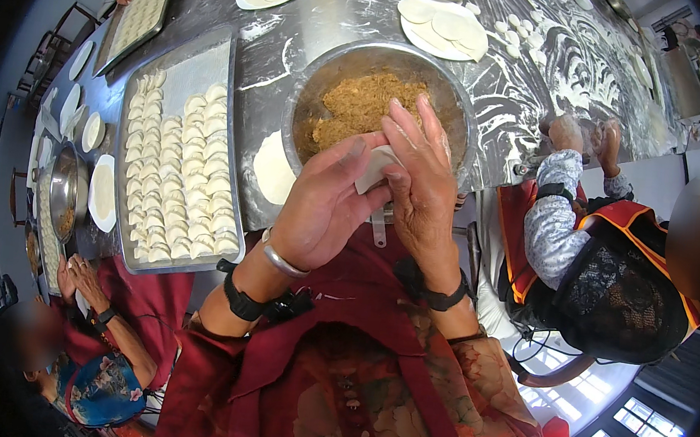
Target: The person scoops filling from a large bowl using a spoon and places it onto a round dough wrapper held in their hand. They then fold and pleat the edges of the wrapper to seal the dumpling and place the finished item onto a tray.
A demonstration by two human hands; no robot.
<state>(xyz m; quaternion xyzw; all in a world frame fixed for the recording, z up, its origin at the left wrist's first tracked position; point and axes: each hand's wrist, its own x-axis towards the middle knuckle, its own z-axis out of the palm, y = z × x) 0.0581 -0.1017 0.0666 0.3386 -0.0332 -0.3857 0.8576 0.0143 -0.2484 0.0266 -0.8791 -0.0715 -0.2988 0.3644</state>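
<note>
Both my hands meet over the near rim of a steel bowl (460, 103) that holds brown minced filling (367, 98). Between them is a white dumpling wrapper (377, 166), partly hidden by my fingers; whether filling lies inside it, I cannot tell. My left hand (326, 201) supports the wrapper from the left with its thumb and fingers. The thumb and fingers of my right hand (419, 174) press on its right side. A metal tray (176, 94) to the left carries rows of folded dumplings (180, 191).
Plates of flat wrappers (445, 27) stand beyond the bowl, beside small dough pieces (519, 33). A plate (265, 177) sits between tray and bowl. The co-worker on the right has hands (566, 134) on the floured table (514, 127); the co-worker on the left has hands (79, 279) near another tray.
</note>
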